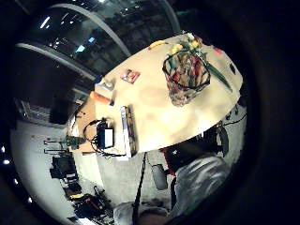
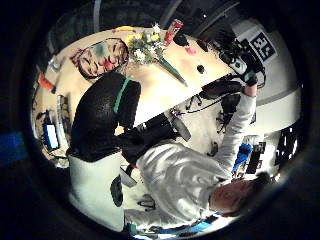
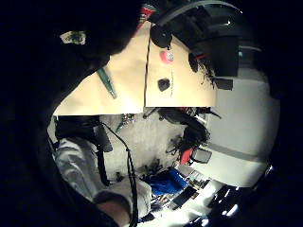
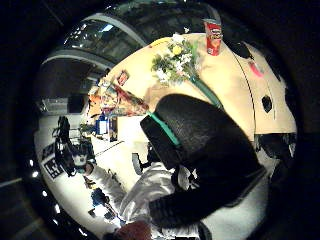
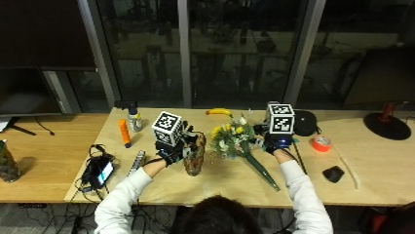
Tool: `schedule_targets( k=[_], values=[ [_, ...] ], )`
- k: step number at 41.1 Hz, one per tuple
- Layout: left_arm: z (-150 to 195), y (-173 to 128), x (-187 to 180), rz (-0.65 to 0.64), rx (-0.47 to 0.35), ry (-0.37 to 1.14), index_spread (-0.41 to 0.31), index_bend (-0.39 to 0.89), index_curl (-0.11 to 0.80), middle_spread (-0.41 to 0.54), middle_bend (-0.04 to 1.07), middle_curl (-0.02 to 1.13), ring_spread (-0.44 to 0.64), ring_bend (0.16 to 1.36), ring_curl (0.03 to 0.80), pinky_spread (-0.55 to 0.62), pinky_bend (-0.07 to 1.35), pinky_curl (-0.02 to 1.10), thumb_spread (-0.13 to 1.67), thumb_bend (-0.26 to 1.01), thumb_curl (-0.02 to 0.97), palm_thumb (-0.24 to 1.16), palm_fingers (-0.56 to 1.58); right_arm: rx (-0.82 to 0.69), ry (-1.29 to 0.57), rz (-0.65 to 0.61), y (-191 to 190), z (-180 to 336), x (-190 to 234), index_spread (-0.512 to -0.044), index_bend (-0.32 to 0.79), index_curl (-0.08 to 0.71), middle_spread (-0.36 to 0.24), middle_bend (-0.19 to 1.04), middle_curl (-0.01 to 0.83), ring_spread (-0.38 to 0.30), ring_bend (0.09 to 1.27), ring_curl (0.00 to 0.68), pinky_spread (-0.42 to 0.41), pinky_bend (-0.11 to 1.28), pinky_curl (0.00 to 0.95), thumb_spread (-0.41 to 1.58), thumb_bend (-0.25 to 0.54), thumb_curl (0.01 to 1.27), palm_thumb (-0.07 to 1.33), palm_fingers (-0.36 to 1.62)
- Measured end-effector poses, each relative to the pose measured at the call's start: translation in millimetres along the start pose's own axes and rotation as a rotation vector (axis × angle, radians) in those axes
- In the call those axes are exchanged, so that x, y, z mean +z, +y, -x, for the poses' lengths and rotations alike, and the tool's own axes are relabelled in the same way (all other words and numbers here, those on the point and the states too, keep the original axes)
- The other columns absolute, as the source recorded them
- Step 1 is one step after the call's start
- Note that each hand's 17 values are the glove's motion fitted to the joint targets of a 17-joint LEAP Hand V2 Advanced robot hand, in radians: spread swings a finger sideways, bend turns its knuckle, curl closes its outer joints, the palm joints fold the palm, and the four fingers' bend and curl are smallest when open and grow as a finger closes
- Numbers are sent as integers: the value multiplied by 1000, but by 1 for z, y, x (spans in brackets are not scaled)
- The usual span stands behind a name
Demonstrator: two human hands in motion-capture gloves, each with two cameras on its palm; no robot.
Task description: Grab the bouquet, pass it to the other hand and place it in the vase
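Note:
The bouquet (image 5: 232,139) of yellow and white flowers lies on the wooden table (image 5: 363,185), its green wrapped stem (image 5: 262,170) pointing toward the front edge. Left of it stands the patterned vase (image 5: 195,157), upright and with nothing in it. My left hand (image 5: 172,151) hovers just left of the vase and holds nothing, its fingers (image 2: 100,117) relaxed. My right hand (image 5: 277,141) hangs over the table just right of the flowers, also with nothing in it. The palm views show the bouquet (image 1: 187,46) (image 4: 175,62) and the vase (image 1: 186,77) from above.
An orange tube (image 5: 123,132) and a small bottle (image 5: 134,121) stand at the back left, and a banana (image 5: 218,111) lies behind the flowers. A red tape roll (image 5: 320,143) and a small black object (image 5: 333,173) lie at the right. A device with cables (image 5: 101,170) sits front left.

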State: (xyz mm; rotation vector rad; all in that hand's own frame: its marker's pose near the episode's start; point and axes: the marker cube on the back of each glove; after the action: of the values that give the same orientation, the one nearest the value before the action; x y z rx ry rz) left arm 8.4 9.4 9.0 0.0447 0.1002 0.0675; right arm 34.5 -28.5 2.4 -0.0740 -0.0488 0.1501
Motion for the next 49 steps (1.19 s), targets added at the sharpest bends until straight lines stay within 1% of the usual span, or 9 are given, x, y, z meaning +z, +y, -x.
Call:
schedule_targets(
  k=[6, 12, 21, 27, 35, 37, 38, 42, 49],
  values=[
    [-4, 2, 0, 1, 17, 4, -10, 181, 343, 219, 152, 214, 342, 498, 239, 310, 365, 311, 1172, -15, 276, 395, 271, 77, -44, -6, -27, -16, 19, -291, 44, 38, 68, 265, 311, 124, 713, 311, 224, 858, 384, 1163, -7, 221, 356, 346],
    [-4, 1, 6, -1, 27, 20, -10, 180, 351, 220, 157, 221, 345, 499, 244, 311, 365, 320, 1175, -17, 283, 396, 268, 128, -114, 28, -51, -30, 57, -242, 51, 41, 71, 281, 330, 96, 736, 322, 210, 862, 382, 1142, -4, 250, 411, 389],
    [-3, -3, 14, 7, 43, 47, -10, 179, 360, 221, 157, 229, 347, 501, 250, 311, 363, 330, 1177, -18, 290, 395, 264, 189, -216, 137, -103, -47, 173, -192, 52, 52, 65, 292, 349, 50, 740, 333, 194, 853, 375, 1121, -17, 273, 438, 416],
    [-2, -4, 18, 20, 37, 41, -5, 179, 365, 221, 158, 234, 348, 499, 254, 311, 363, 335, 1177, -18, 294, 394, 261, 212, -234, 192, -104, -42, 229, -181, 53, 55, 61, 297, 358, 31, 742, 338, 183, 849, 373, 1113, -12, 289, 470, 424],
    [-1, -5, 20, 31, 28, 50, -9, 179, 370, 222, 157, 238, 349, 498, 258, 312, 362, 341, 1172, -19, 297, 391, 259, 193, -260, 250, -82, -24, 262, -170, 61, 58, 41, 321, 374, 1, 755, 347, 158, 811, 359, 1100, 1, 312, 534, 460],
    [0, -7, 22, 32, 23, 51, -9, 179, 371, 222, 157, 239, 349, 498, 259, 312, 362, 342, 1171, -19, 298, 391, 258, 223, -236, 227, -83, -23, 270, -168, 78, 67, 37, 333, 378, 0, 740, 347, 170, 783, 357, 1094, 2, 320, 561, 451],
    [1, -8, 23, 34, 20, 52, -9, 180, 372, 222, 158, 240, 350, 495, 258, 312, 362, 343, 1171, -19, 298, 391, 257, 234, -229, 206, -83, -23, 273, -170, 110, 81, 34, 360, 387, 6, 676, 330, 188, 761, 350, 1091, 4, 324, 578, 414],
    [4, -9, 27, 40, 10, 61, -10, 179, 373, 222, 158, 242, 351, 494, 259, 312, 362, 345, 1171, -18, 299, 390, 257, 275, -232, 119, -79, -20, 281, -203, 262, 159, 13, 342, 386, 11, 569, 312, 207, 659, 325, 1069, 4, 331, 632, 463],
    [6, -9, 32, 53, -7, 79, -10, 178, 375, 221, 160, 244, 352, 492, 260, 312, 360, 348, 1170, -18, 301, 390, 258, 376, -240, 15, -67, -15, 296, -274, 332, 239, -45, 294, 379, -39, 446, 280, 216, 522, 291, 1031, -9, 335, 687, 512]
  ],
)
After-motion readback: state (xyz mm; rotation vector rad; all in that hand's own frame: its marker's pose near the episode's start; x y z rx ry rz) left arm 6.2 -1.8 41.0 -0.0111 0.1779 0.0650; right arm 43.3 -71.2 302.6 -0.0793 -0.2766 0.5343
